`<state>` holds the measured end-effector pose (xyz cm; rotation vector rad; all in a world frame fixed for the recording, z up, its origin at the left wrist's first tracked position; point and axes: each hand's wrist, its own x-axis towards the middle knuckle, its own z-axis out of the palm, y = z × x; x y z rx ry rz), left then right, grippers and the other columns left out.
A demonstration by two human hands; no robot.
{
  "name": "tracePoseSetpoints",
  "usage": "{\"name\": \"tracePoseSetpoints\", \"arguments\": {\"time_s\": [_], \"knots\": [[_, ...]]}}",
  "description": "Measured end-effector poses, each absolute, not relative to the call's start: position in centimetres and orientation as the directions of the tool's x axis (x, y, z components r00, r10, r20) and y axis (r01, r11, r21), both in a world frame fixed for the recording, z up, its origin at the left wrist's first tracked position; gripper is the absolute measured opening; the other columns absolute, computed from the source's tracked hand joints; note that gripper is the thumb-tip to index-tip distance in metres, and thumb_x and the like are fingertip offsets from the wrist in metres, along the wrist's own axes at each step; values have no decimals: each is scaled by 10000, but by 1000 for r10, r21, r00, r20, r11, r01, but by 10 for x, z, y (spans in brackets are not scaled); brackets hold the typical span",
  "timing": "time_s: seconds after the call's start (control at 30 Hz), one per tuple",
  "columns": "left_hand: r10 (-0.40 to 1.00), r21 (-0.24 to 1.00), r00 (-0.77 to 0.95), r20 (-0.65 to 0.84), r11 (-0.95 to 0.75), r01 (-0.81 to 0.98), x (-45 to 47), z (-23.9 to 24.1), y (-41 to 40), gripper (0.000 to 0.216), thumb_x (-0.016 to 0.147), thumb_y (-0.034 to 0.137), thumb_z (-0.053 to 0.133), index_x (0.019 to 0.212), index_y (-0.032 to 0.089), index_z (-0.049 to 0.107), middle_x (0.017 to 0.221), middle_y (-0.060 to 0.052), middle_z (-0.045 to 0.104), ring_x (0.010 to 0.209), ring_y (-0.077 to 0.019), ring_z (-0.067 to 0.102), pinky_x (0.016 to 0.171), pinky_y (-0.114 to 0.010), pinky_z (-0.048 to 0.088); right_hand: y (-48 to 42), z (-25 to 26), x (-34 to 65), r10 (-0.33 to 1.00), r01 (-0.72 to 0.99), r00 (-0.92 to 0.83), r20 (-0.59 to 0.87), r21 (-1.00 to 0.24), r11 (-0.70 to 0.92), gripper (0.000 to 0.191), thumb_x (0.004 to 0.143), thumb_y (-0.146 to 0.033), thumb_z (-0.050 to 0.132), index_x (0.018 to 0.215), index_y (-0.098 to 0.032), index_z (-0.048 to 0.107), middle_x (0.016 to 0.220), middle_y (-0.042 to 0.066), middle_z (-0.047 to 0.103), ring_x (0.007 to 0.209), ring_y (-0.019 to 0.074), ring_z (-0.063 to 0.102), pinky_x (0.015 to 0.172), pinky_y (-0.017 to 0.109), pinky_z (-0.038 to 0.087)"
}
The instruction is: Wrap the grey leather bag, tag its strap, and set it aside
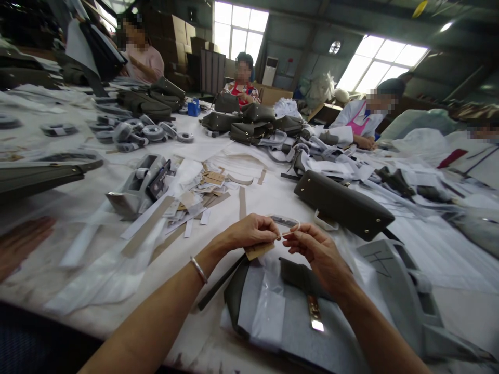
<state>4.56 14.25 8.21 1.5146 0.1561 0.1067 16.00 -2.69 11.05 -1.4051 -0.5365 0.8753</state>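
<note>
Your left hand (249, 234) and right hand (316, 250) meet close together over the near edge of the table (268, 195), fingertips almost touching. Your left grip is pinched together on a tan card strip (259, 251), which sticks out below the thumb. Your right grip is closed, thumb against forefinger, on one end of a clear plastic loop (285, 222) that arches between both hands, just above the card. A silver bracelet (198, 269) sits on your left wrist.

Directly beneath your hands lies a dark bag part in grey felt wrap (296, 332), its metal clasp (314, 314) facing up. An olive handbag (343, 203) lies on its side just beyond your right hand. A grey tape dispenser (134, 189) stands well to the left among paper scraps. Another person's hand (19, 245) rests, blurred, at the far left edge.
</note>
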Motion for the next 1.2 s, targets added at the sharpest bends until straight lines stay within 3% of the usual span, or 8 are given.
{"name": "tracePoseSetpoints", "arguments": {"time_s": [0.37, 0.5, 0.63, 0.77, 0.93, 1.0, 1.1, 1.2], "knots": [[211, 999, 978, 2, -45, 8, 49, 74, 135, 349, 789, 475, 681, 856, 154, 560, 673, 42, 540, 554, -75, 435, 499, -194, 308, -31, 106, 153, 855, -395, 478, -199, -919, 7, 327, 719, -395, 827, 844, -203, 595, 893, 31, 705, 754, 174, 675, 666, 267, 500], [241, 996, 968, 71, -73, -55, 50, 74, 138, 290, 787, 417, 677, 836, 154, 567, 701, 35, 530, 616, -85, 462, 570, -202, 352, -32, 111, 158, 863, -451, 475, -169, -889, 74, 276, 742, -358, 811, 865, -213, 612, 714, -16, 642, 602, 109, 574, 604, 228, 455], [338, 980, 938, 81, 147, -138, 50, 75, 146, 377, 736, 454, 731, 870, 163, 532, 700, 31, 551, 611, -91, 503, 577, -205, 347, -37, 109, 167, 834, -308, 504, -225, -949, -70, 365, 738, -394, 831, 1006, -219, 656, 616, -49, 558, 549, 90, 475, 543, 207, 385], [377, 942, 924, 68, 280, -183, 50, 75, 150, 474, 673, 485, 797, 881, 162, 518, 686, 27, 576, 598, -97, 535, 587, -208, 358, -39, 107, 169, 862, -79, 397, -314, -948, -309, 334, 745, -480, 811, 796, -174, 688, 630, -14, 578, 551, 93, 452, 534, 227, 339], [397, 936, 916, 65, 293, -193, 51, 75, 147, 491, 630, 477, 830, 846, 151, 534, 687, 28, 567, 609, -85, 515, 597, -199, 349, -35, 120, 170, 857, 37, 513, -41, -997, -70, 328, 750, -481, 792, 641, -202, 657, 1232, 51, 650, 1112, 240, 565, 890, 311, 438], [359, 945, 930, 83, 267, -187, 51, 77, 146, 460, 645, 461, 818, 850, 144, 554, 712, 24, 565, 631, -84, 512, 609, -199, 357, -31, 130, 168, 847, -7, 530, 38, -999, 50, 305, 754, -477, 786, 652, -221, 654, 1199, 50, 673, 1233, 272, 516, 1031, 370, 390], [399, 988, 914, 74, 95, -122, 52, 75, 150, 322, 740, 410, 726, 860, 150, 578, 772, 11, 584, 703, -102, 551, 666, -208, 412, -22, 148, 166, 834, -79, 546, 86, -985, 153, 288, 775, -493, 760, 692, -241, 649, 791, 27, 684, 921, 228, 645, 949, 399, 477], [545, 989, 838, -34, -100, 105, 55, 62, 161, 122, 820, 282, 600, 831, 161, 585, 766, 9, 599, 719, -111, 580, 680, -207, 445, -14, 162, 171, 765, -43, 640, 71, -991, 128, 338, 723, -497, 796, 674, -232, 591, 593, -39, 536, 466, 102, 437, 520, 277, 450]]}}
